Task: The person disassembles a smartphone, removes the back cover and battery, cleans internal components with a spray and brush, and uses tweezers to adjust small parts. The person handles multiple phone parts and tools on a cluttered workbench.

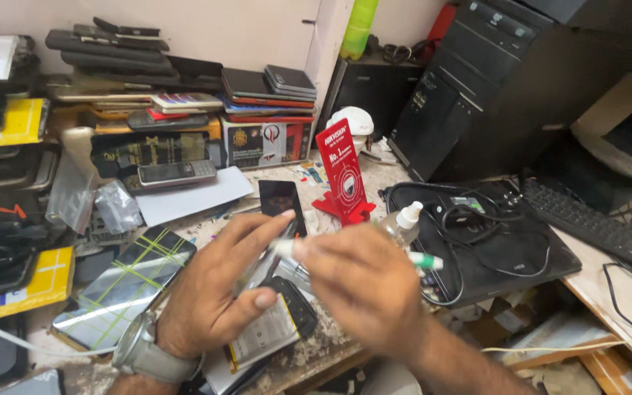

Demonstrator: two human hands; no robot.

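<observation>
Your right hand is gripping a white pen with a green tip, just above the phone battery. Your left hand is loose, fingers touching the pen's other end, over that battery too.

red stand sign centre | printed boxes behind | taped phone screen left

We see our two bare arms with no sleeves. Our left hand has a big silver watch with a round metal case on its wrist. Our right hand wears nothing at all.
</observation>
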